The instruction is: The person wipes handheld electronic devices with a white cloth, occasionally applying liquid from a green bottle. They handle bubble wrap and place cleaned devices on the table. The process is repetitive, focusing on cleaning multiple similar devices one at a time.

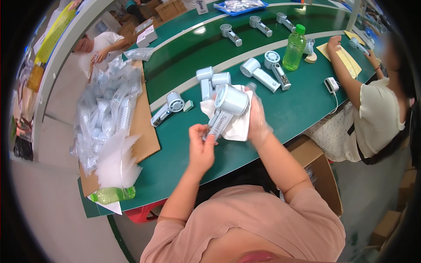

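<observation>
My left hand (202, 147) grips the lower handle of a pale blue handheld fan (232, 100), its round head tilted up and away from me. A white cloth (239, 127) lies under and behind the fan's head, held by my right hand (258, 120), which is slightly blurred and seems to wear a thin clear glove. The right fingers are partly hidden behind the cloth and fan. Just beyond stand more pale blue fans (205, 73), partly covered by the held one. To the left a further handheld fan (175, 102) lies beside a small pale block (188, 105).
Bubble-wrapped fans (107, 105) are heaped on cardboard (147, 142) at left, near a lying green bottle (116, 195). Two fans (258, 74) and an upright green bottle (294, 48) stand right. Fans (231, 35) lie on the green conveyor (184, 48). A co-worker (372, 105) sits at right, another (103, 46) far left.
</observation>
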{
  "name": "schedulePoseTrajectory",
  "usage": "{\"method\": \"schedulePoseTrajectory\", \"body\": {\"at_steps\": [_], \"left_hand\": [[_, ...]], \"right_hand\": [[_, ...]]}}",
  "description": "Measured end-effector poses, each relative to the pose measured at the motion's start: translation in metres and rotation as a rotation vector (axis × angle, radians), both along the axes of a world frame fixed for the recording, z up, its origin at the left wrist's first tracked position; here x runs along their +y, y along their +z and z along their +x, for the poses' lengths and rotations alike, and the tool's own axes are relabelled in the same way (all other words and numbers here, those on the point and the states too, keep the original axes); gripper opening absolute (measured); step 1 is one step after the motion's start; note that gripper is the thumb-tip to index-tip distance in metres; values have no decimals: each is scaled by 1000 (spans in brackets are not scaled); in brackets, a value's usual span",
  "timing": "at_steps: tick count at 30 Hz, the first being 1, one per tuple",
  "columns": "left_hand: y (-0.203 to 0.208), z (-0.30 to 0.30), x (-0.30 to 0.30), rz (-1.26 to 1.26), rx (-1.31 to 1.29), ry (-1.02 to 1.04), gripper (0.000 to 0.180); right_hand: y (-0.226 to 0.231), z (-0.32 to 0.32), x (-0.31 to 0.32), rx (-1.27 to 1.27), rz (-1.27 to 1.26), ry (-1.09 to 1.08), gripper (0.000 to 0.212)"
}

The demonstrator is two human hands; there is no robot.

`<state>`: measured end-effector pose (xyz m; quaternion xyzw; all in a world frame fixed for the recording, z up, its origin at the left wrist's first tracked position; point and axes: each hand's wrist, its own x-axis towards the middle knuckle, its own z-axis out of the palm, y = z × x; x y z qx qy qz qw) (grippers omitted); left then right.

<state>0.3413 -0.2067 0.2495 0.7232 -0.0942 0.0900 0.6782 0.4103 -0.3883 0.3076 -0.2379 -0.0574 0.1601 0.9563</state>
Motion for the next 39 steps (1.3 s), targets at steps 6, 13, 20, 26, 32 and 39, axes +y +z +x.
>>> {"method": "schedulePoseTrajectory", "body": {"at_steps": [6,13,20,26,32,39], "left_hand": [[-8,-19,-24,249,-197,196,34],[12,-40,7,-309,395,-112,15],[78,-56,95,604,85,3,17],[102,22,267,1602,246,822,19],[152,23,206,1248,-111,690,14],[103,-17,117,51,-11,205,7]], "right_hand": [[-33,-50,37,-152,-442,-178,38],[-4,-51,56,-204,-478,-157,28],[-39,-85,84,-100,-634,6,35],[-19,-101,71,-13,-598,21,41],[-22,-95,27,-44,-615,-45,49],[-15,-99,2,42,-666,-125,53]]}}
